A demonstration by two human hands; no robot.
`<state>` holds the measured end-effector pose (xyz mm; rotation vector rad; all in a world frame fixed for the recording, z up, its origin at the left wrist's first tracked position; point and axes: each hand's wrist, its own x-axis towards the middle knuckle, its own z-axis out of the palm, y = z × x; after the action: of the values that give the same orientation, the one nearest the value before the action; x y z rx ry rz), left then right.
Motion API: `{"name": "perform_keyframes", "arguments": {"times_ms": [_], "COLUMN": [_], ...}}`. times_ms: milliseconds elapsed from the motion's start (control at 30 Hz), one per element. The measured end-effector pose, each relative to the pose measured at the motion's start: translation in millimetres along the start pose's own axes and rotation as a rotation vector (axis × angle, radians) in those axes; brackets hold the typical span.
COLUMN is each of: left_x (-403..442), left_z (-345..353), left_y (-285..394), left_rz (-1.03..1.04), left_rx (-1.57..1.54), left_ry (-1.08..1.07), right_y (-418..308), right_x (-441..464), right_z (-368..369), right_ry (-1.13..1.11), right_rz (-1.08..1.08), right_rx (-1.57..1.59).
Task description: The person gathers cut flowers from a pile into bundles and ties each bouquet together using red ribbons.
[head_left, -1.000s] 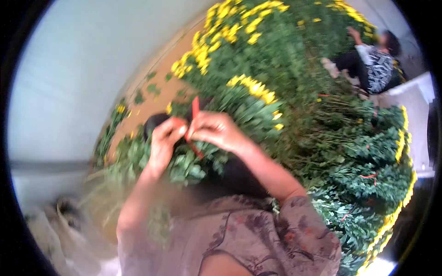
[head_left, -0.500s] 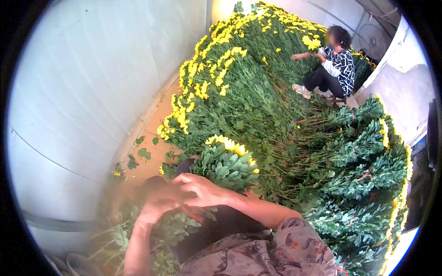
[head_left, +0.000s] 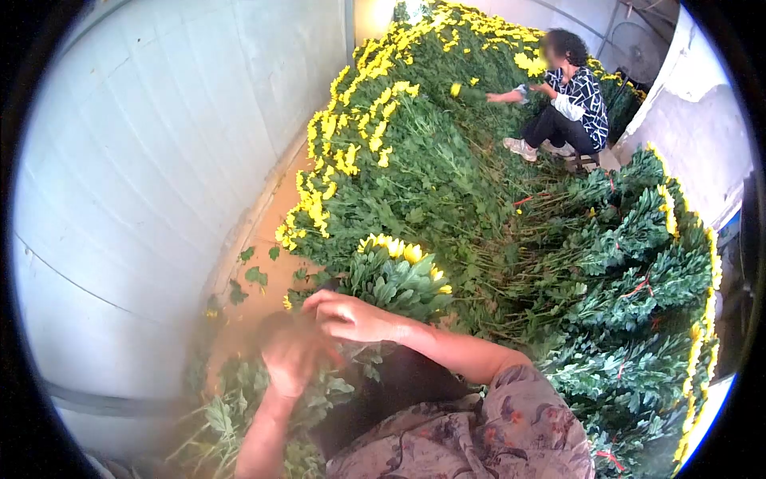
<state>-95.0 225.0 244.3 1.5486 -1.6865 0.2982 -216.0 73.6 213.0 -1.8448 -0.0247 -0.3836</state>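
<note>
My left hand (head_left: 292, 358) is over my lap, blurred, its fingertips smeared beside my right hand. My right hand (head_left: 357, 318) comes in from the right with its fingers bent inward; what they hold, if anything, is hidden. Just beyond the right hand is a bunch of yellow chrysanthemums (head_left: 392, 279), its flower heads level and pointing away from me. Below and around my left forearm are leafy green stems (head_left: 227, 415), partly hazy. Whether they belong to that same bunch I cannot tell.
A large heap of yellow-flowered stems (head_left: 447, 168) fills the middle. Bunches with red ties (head_left: 638, 287) are stacked along the right. A co-worker (head_left: 570, 100) sits on a low stool at the back, holding yellow flowers. A pale wall (head_left: 175, 152) rises on the left; loose leaves (head_left: 255, 275) lie on the floor.
My left hand has shifted slightly right and turned, its back now showing more. My right hand has moved up a little. The co-worker's outstretched hand now has a yellow-flowered stem.
</note>
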Motion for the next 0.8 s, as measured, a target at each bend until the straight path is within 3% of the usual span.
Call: {"name": "perform_keyframes", "arguments": {"times_ms": [67,133,333,400,433,500,567,633,700,767,800], "left_x": [-2,-8,-2,-2,-16,-41,-53,-40,-11,4,-1], "left_z": [-1,5,1,-12,-11,-23,-26,-39,-41,-46,-38], "left_y": [0,-4,-5,-2,-11,-32,-45,-41,-11,1,-6], "left_rz": [0.001,-0.036,-0.018,-0.232,-0.389,-0.467,-0.519,-0.7,-0.641,-0.759,-0.606], "left_rx": [0.013,0.019,0.026,-0.098,-0.17,-0.086,0.0,-0.373,-0.307,-0.488,-0.449], "left_ry": [-0.008,0.008,-0.017,-0.171,-0.084,-0.21,-0.257,-0.262,-0.341,-0.412,-0.373], "right_y": [-2,-1,-15,-11,-16,-24,-22,-21,-20,-15,-12], "right_x": [1,1,-4,-12,-20,-34,-43,-43,-36,-27,-26], "right_z": [2,6,-4,-1,-3,-9,-12,-12,-12,-10,-9], "right_ry": [-0.012,0.066,-0.001,0.029,-0.056,-0.221,-0.191,-0.115,-0.041,-0.019,-0.024], "right_rz": [0.075,-0.095,-0.093,-0.175,-0.188,-0.121,-0.132,-0.079,-0.155,-0.164,-0.137], "right_rx": [0.072,-0.141,-0.039,-0.087,-0.204,-0.341,-0.322,-0.27,-0.351,-0.337,-0.321]}}
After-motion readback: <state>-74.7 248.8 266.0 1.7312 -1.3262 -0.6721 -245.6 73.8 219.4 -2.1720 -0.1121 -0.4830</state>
